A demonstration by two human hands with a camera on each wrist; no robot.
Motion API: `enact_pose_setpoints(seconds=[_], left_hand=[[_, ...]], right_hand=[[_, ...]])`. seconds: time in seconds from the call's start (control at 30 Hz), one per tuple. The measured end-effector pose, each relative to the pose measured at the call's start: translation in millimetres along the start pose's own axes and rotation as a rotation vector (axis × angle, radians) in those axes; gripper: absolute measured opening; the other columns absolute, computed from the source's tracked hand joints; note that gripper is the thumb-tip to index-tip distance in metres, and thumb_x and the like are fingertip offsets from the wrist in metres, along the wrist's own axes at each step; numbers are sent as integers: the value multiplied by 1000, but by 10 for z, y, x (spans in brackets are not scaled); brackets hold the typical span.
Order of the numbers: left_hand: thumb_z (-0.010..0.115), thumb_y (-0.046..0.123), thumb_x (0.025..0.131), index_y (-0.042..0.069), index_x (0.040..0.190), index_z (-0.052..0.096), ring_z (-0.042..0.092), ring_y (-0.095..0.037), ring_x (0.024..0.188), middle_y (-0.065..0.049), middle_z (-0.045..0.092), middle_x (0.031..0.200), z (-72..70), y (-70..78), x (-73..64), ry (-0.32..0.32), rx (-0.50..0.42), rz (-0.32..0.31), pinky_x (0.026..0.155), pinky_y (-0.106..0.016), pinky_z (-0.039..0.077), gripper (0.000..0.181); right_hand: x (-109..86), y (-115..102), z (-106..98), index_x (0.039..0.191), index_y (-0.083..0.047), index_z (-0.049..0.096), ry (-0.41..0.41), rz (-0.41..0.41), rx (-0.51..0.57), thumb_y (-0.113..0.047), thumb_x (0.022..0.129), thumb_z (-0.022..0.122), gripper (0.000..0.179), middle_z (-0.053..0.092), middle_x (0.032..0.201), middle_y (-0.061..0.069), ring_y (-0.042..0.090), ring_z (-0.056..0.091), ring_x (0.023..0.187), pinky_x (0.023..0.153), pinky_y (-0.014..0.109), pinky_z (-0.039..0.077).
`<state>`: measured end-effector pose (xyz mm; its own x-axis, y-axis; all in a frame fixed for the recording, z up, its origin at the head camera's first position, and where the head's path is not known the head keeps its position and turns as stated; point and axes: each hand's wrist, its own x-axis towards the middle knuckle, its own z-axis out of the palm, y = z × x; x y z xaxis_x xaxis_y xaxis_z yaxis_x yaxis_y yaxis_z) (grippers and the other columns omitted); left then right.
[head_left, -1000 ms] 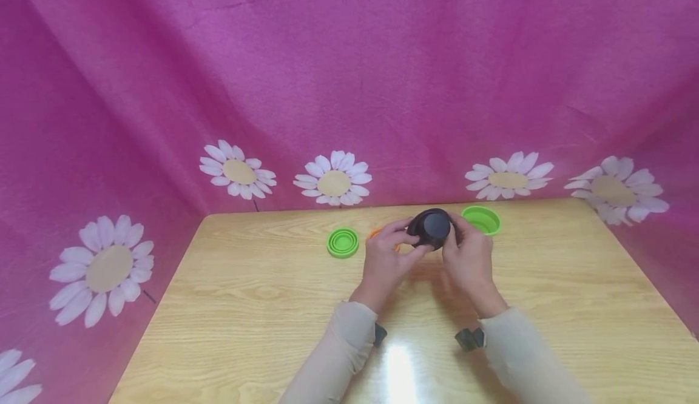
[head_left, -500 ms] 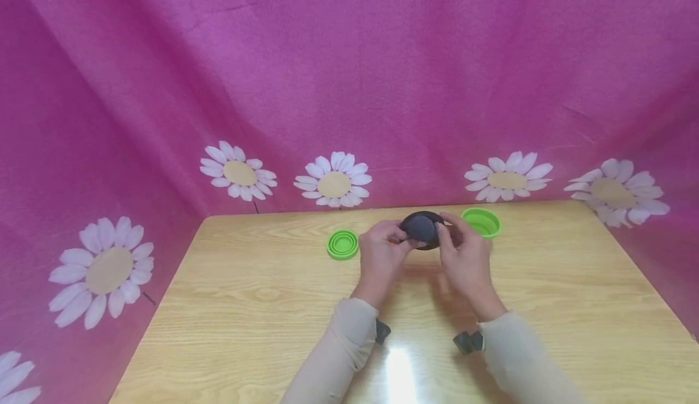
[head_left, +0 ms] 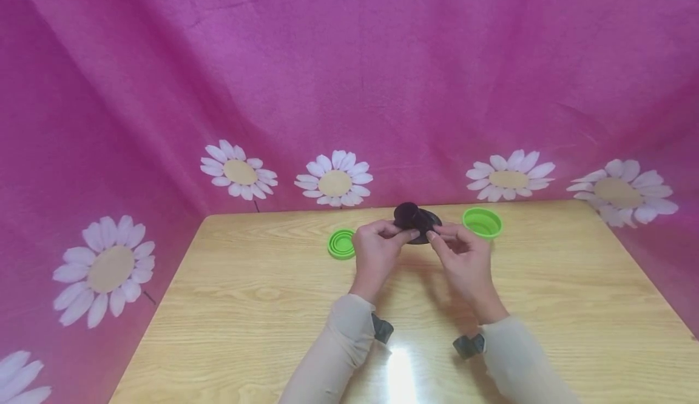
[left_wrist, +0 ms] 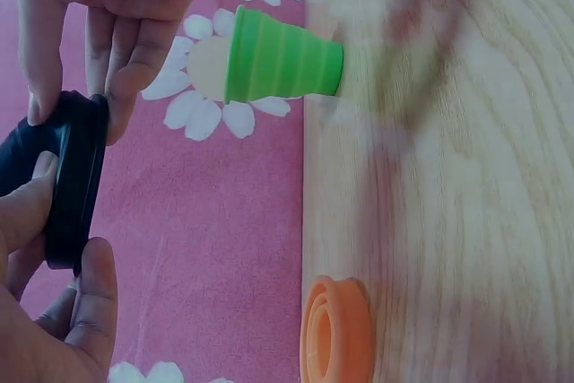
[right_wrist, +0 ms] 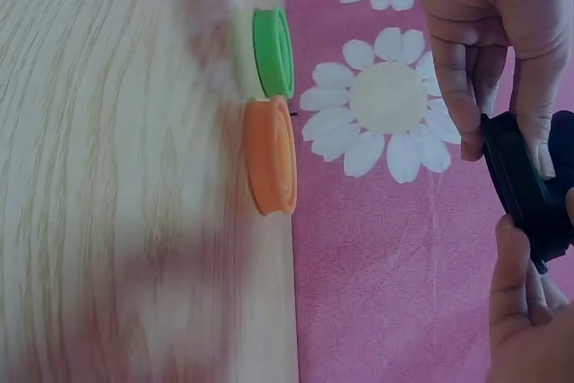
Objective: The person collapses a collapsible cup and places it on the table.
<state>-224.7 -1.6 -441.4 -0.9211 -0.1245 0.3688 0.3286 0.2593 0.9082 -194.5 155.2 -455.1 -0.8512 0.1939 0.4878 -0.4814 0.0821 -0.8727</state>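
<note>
**Black piece (head_left: pixel 416 219) being tipped: narrow end being swung leftward since half a second ago**

The wooden table (head_left: pixel 246 307) is being reached over from the near side, the black piece being held above it, near its far edge. One side of its wide rim is being pinched by the left hand (head_left: pixel 377 249), the other by the right hand (head_left: pixel 466 258) — thumbs against fingers. The flat end is now being turned up and aside, so the piece is seemingly being reshaped, not being set down. To the right, a tall green cup (head_left: pixel 483 222) is being left standing mouth-up, untouched. A squat orange cup (right_wrist: pixel 272 159) is being hidden from the head view — apparently by the left hand; just beside it, a smaller collapsed green cup (right_wrist: pixel 273 53) is being left untouched.
</note>
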Motion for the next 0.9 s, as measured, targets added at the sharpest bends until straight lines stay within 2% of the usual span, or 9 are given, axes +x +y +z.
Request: enact_pose_setpoints(seconds=[0.13, 0.23, 0.3, 0.43, 0.53, 0.63, 0.73, 0.83, 0.9], left_hand=[[93, 13, 69, 8, 68, 78, 64, -3, 62, 4, 71, 63, 30, 4, 11, -4, 10, -11, 54, -21, 51, 17], [93, 12, 70, 7, 69, 78, 65, -4, 65, 3, 72, 67, 54, -13, 18, -5, 10, -13, 55, -21, 53, 16], [92, 10, 70, 6, 67, 77, 67, -6, 66, -1, 74, 74, 69, -18, 21, -8, 6, 10, 56, -20, 55, 16], [91, 4, 69, 6, 64, 75, 71, -11, 74, -7, 76, 89, 110, -8, 38, -30, 92, 114, 62, -16, 57, 16], [90, 3, 69, 6, 65, 76, 72, -11, 76, -8, 76, 91, 123, 1, 72, -63, 114, 121, 65, -16, 57, 15], [92, 6, 69, 6, 68, 77, 71, -10, 76, -4, 76, 85, 102, 0, 115, -107, 31, 6, 69, -19, 58, 16], [93, 8, 68, 8, 70, 77, 69, -10, 80, 2, 74, 79, 68, -14, 154, -149, -55, -115, 72, -25, 59, 17], [92, 9, 70, 7, 74, 76, 68, -12, 79, 2, 73, 78, 37, -43, 171, -178, -146, -212, 69, -26, 58, 17], [90, 6, 71, 5, 78, 76, 67, -12, 77, -1, 72, 80, 28, -67, 185, -182, -226, -263, 65, -25, 57, 16]], right_hand=[[38, -121, 35, 94, 20, 67, 13, -55, 3, 21, 83, 67, 11, 65, 102, 37, 9, 70, 88, 77, 23, 60], [68, -128, 44, 92, 19, 68, 26, -97, -25, 22, 81, 68, 11, 67, 97, 35, 8, 69, 84, 73, 19, 59], [91, -140, 47, 90, 17, 70, 29, -118, -82, 22, 80, 69, 12, 68, 94, 33, 8, 68, 81, 70, 16, 58], [139, -222, 64, 82, 13, 73, 31, -136, -237, 18, 78, 73, 7, 71, 87, 26, 9, 66, 76, 66, 12, 55], [168, -239, 62, 79, 10, 74, 31, -120, -300, 16, 77, 75, 6, 71, 86, 22, 10, 65, 73, 64, 11, 54], [189, -229, 34, 84, 13, 73, 19, -43, -262, 17, 79, 73, 7, 71, 87, 24, 10, 66, 71, 64, 13, 55], [208, -129, -10, 90, 14, 72, -8, 50, -165, 17, 84, 68, 8, 70, 89, 25, 11, 67, 71, 64, 17, 57], [212, -20, -43, 96, 12, 71, -26, 124, -90, 14, 89, 65, 10, 69, 92, 25, 14, 68, 71, 64, 22, 59], [219, 31, -52, 98, 10, 71, -31, 141, -60, 13, 90, 65, 10, 69, 95, 24, 15, 69, 72, 65, 24, 60]])
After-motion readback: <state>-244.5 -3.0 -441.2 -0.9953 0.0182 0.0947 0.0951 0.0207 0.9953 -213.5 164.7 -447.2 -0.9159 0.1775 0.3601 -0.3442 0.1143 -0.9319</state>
